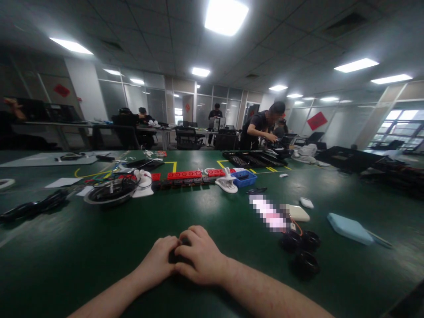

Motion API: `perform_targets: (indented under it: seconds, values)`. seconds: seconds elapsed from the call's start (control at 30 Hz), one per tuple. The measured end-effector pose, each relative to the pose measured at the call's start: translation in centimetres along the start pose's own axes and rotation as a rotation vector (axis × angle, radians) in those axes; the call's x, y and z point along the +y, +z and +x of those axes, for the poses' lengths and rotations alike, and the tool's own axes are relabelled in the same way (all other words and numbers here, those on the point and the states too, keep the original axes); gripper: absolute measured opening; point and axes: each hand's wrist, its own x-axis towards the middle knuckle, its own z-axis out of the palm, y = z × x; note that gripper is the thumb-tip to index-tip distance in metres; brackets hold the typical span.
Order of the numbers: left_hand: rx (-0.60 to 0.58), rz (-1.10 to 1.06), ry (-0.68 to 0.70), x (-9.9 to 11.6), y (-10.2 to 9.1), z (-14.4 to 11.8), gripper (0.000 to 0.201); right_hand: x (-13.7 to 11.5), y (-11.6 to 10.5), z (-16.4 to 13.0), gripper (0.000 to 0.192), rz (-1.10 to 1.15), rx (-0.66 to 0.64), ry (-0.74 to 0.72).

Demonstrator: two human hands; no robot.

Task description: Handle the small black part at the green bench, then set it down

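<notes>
While both forearms lie on the green table [82, 265], we see from the head camera our left hand [159, 258] and right hand [198, 258] pressed together near its front edge. The fingers of both are curled in tight around a small dark object [174, 256], which sits between the two hands on the table and is mostly hidden, so we cannot tell what it is. To the right lie three black rings [303, 249] and, farther right, a light blue pad [350, 228]. Well beyond the hands, a row of red power strips [185, 175], a blue bin [244, 178] and a bowl of dark cables [111, 192] cross the table. Behind it a person in black [260, 128] bends over black trays [251, 159].
</notes>
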Motion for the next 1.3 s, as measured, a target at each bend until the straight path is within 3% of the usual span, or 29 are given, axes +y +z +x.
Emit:
perform_targets:
  seconds: [0.3, 0.5, 0.77, 1.3]
  values:
    - [0.016, -0.043, -0.003, -0.4, 0.3, 0.0, 0.026, 0.1, 0.1, -0.2, 0.028, 0.068, 0.058, -0.058]
    - [0.050, -0.006, -0.030, 0.1, 0.0, -0.2, 0.015, 0.1, 0.1, -0.3, 0.027, 0.059, 0.075, -0.001]
    - [0.094, 0.025, -0.053, -0.2, 0.1, 0.0, 0.020, 0.5, 0.3, -0.3, 0.021, 0.004, 0.149, 0.107]
    - [0.068, 0.044, -0.031, -0.1, 0.1, -0.1, 0.029, 1.1, 0.2, -0.2, 0.027, -0.071, 0.073, 0.225]
